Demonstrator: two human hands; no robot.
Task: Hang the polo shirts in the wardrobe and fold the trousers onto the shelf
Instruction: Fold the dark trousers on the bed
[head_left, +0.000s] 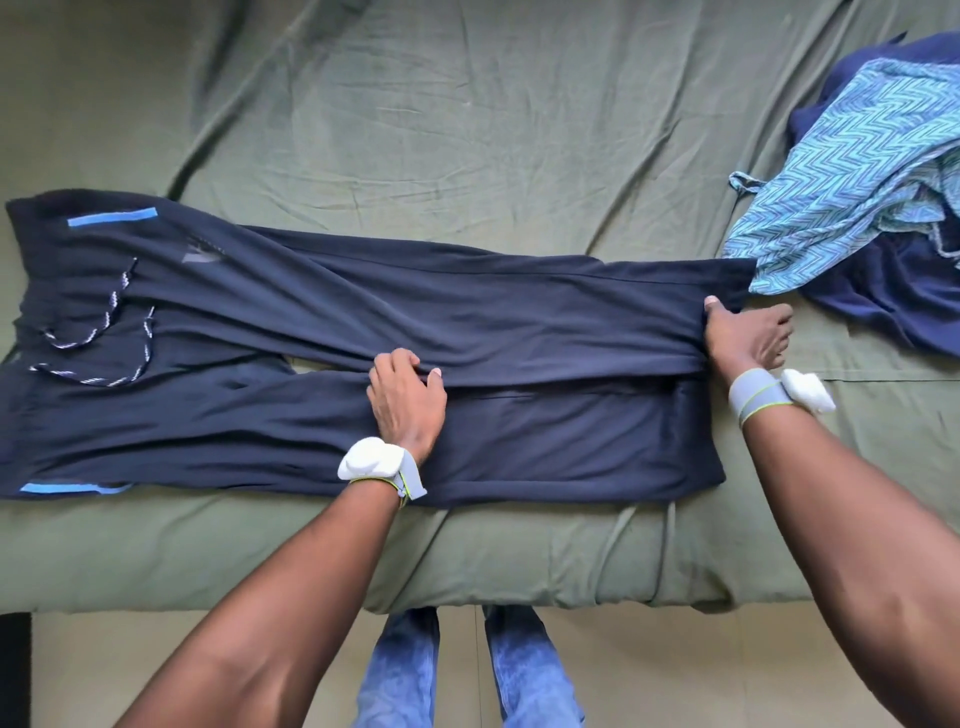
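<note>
Green bedsheet (467, 130) bears dark trousers (311, 312), both hands gripping.

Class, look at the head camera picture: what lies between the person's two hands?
In the head view, only the dark navy trousers: the left hand and right hand both grip the far leg's near edge, its cloth stretching between them.

Bed (467, 130) w/ wrinkled olive sheet, pale floor (208, 639) below

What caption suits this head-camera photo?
Both hands grip dark trousers spread on a green bed.
</note>
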